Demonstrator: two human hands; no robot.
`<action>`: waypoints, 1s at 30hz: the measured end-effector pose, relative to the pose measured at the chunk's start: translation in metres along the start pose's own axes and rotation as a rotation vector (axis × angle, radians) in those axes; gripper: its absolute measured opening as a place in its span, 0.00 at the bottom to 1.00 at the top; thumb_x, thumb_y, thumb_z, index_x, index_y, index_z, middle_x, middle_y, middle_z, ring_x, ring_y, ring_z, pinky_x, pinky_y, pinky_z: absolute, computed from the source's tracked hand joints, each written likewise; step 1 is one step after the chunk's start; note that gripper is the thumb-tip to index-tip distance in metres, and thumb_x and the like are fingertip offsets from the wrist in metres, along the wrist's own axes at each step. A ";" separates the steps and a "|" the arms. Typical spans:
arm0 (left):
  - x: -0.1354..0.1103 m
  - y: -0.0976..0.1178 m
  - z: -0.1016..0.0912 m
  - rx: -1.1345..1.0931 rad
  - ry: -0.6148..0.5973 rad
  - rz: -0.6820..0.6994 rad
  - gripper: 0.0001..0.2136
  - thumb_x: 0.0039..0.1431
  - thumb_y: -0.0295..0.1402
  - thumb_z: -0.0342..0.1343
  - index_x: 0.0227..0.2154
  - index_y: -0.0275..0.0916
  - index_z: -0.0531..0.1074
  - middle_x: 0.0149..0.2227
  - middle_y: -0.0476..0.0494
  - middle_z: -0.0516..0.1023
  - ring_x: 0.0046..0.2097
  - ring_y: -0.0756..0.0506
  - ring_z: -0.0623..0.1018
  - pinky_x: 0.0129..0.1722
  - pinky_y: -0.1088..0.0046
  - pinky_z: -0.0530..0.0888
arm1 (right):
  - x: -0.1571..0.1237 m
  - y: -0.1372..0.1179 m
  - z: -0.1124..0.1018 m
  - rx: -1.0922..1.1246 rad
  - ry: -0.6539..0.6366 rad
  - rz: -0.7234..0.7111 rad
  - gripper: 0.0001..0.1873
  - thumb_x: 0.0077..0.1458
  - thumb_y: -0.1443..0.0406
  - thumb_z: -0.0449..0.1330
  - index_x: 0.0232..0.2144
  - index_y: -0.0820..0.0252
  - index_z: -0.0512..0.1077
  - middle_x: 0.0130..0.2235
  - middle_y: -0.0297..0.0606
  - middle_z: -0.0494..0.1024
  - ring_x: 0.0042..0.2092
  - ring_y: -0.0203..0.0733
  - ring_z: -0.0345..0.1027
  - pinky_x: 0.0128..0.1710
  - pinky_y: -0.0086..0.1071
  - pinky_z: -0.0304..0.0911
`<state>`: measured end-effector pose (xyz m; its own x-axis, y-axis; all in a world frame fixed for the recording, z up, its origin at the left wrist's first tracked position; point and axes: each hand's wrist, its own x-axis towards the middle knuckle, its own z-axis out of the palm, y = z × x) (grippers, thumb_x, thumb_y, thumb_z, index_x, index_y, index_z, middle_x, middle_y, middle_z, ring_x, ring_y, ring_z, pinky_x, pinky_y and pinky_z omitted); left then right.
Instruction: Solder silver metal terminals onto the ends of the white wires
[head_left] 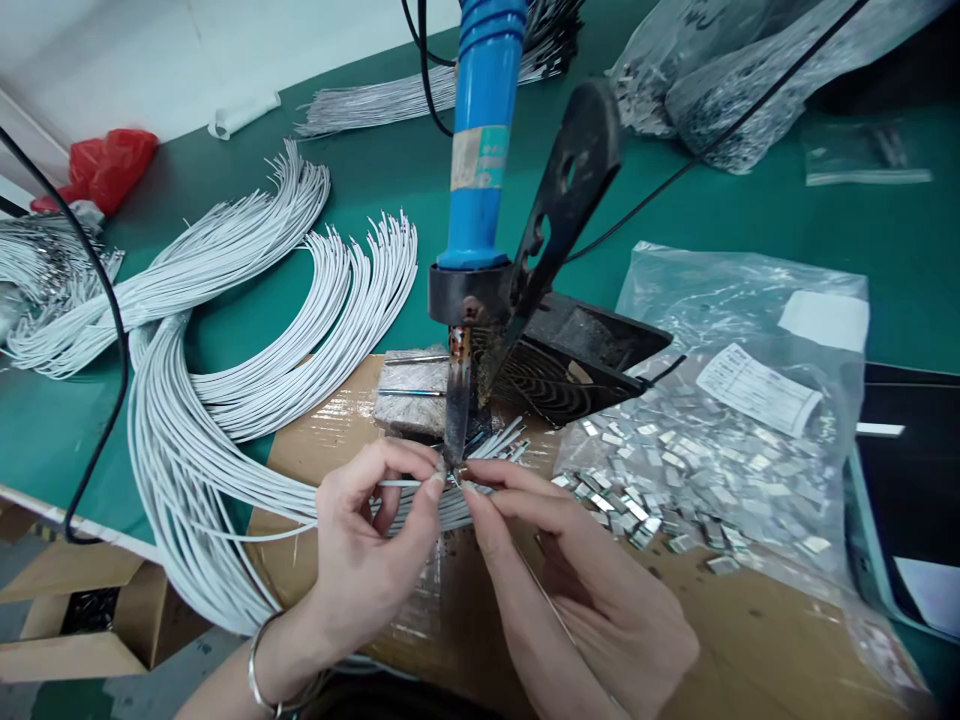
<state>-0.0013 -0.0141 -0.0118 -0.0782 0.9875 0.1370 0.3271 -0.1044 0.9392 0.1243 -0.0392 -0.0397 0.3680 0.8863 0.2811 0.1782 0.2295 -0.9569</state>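
My left hand (367,540) is closed in a pinch round the end of a white cable (401,484), right under the soldering iron's tip. Opposite it, my right hand (570,570) pinches with thumb and forefinger; a thin solder wire (551,605) runs back from there along the palm. Something tiny sits between the two sets of fingertips, too small to make out. The blue-handled soldering iron (487,110) points downward in a black clamp (469,292), its tip (456,420) almost at my fingertips. More cable ends (506,440) lie behind my hands.
Bundles of white cables (247,375) curve across the left side. A plastic bag (750,300) spills small metal connectors (637,505) on the right. A grey block (411,390) and a black fan-like unit (570,370) stand behind. Cardboard (750,640) covers the green table (675,215).
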 end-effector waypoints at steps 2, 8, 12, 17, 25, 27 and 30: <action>0.000 0.001 -0.001 0.000 -0.001 0.004 0.07 0.61 0.23 0.63 0.30 0.41 0.77 0.35 0.47 0.85 0.34 0.49 0.79 0.20 0.79 0.60 | 0.000 0.001 0.000 0.000 -0.004 -0.020 0.09 0.59 0.74 0.68 0.36 0.54 0.80 0.42 0.34 0.87 0.42 0.37 0.83 0.45 0.27 0.77; 0.000 0.000 -0.002 -0.003 -0.015 -0.025 0.06 0.61 0.24 0.63 0.30 0.41 0.77 0.35 0.46 0.84 0.33 0.49 0.78 0.20 0.78 0.59 | -0.001 0.002 0.000 0.024 -0.003 -0.014 0.09 0.59 0.75 0.69 0.35 0.55 0.79 0.43 0.33 0.87 0.42 0.34 0.83 0.46 0.24 0.76; 0.001 -0.002 -0.001 -0.011 -0.044 -0.076 0.06 0.61 0.25 0.63 0.29 0.40 0.76 0.35 0.47 0.83 0.28 0.51 0.72 0.22 0.78 0.60 | -0.002 0.002 0.000 0.033 0.005 0.054 0.07 0.61 0.72 0.68 0.34 0.54 0.78 0.43 0.33 0.87 0.42 0.35 0.83 0.46 0.27 0.75; 0.000 -0.002 -0.001 0.002 -0.081 -0.118 0.06 0.64 0.27 0.61 0.30 0.40 0.74 0.37 0.46 0.82 0.31 0.50 0.73 0.24 0.77 0.61 | 0.001 0.002 -0.008 -0.058 0.024 0.155 0.02 0.64 0.64 0.67 0.36 0.53 0.77 0.41 0.33 0.85 0.41 0.36 0.80 0.43 0.28 0.72; -0.003 -0.004 -0.008 0.021 -0.164 -0.089 0.06 0.70 0.28 0.57 0.34 0.41 0.74 0.39 0.48 0.80 0.30 0.51 0.71 0.27 0.75 0.64 | 0.004 0.013 -0.047 0.219 0.070 0.400 0.11 0.66 0.54 0.62 0.39 0.53 0.80 0.33 0.34 0.83 0.35 0.40 0.75 0.37 0.31 0.70; -0.004 -0.005 -0.010 0.037 -0.173 -0.068 0.06 0.71 0.28 0.57 0.35 0.42 0.74 0.39 0.49 0.80 0.29 0.51 0.69 0.28 0.74 0.64 | 0.002 0.015 -0.051 0.136 0.056 0.440 0.09 0.65 0.56 0.64 0.45 0.51 0.75 0.31 0.32 0.85 0.33 0.40 0.76 0.39 0.32 0.69; -0.005 -0.006 -0.011 0.073 -0.175 -0.037 0.07 0.70 0.26 0.57 0.34 0.42 0.73 0.39 0.49 0.80 0.28 0.52 0.68 0.28 0.74 0.64 | 0.000 0.014 -0.049 0.042 0.106 0.364 0.07 0.65 0.58 0.64 0.40 0.51 0.71 0.28 0.30 0.81 0.29 0.39 0.72 0.32 0.31 0.66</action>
<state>-0.0130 -0.0198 -0.0152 0.0709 0.9967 0.0397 0.3952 -0.0646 0.9163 0.1714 -0.0555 -0.0492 0.4930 0.8669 -0.0738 -0.0182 -0.0745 -0.9971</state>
